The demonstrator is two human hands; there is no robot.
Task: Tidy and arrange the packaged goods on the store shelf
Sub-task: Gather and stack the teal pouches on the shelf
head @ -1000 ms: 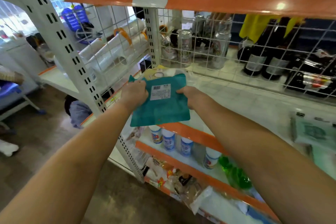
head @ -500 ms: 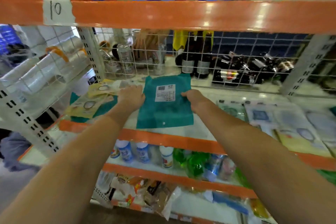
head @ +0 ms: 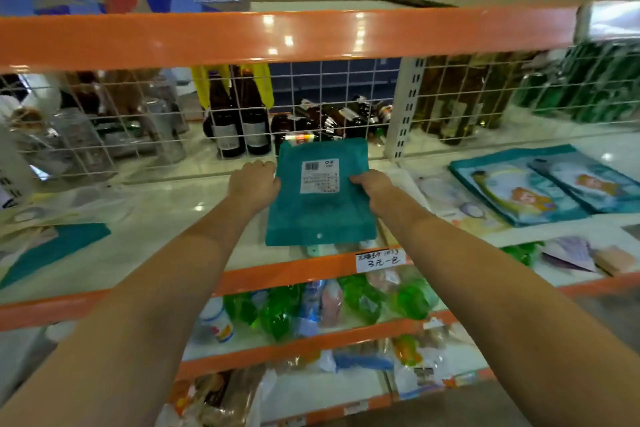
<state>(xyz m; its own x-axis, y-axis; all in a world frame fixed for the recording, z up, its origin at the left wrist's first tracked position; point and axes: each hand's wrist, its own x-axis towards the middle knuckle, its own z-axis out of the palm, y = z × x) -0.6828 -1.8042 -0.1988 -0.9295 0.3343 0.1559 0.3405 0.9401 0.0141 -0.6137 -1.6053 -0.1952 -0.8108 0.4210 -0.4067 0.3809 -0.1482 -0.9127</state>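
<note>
Teal packet (head: 320, 196), back side up with a white barcode label (head: 320, 176) near its far edge, held flat over the white shelf board (head: 166, 218) by both hands. Left hand (head: 254, 184) clasps the packet's left edge with fingers curled around it; right hand (head: 372, 184) clasps the right edge likewise, so the packet spans the gap between the two grips. Its near edge reaches almost to the orange shelf lip (head: 277, 276), where a handwritten price tag (head: 379, 259) sits just below the right grip. Beyond the hands, a white wire grid (head: 311, 107) backs the shelf, with dark bottles (head: 239, 114) behind it. Right of the right grip lie illustrated teal packets (head: 519, 189), flat on the board. Well left of the left grip, another teal packet (head: 52, 251) lies partly under pale pouches (head: 34, 215). Whether the held packet touches the board cannot be told.
</note>
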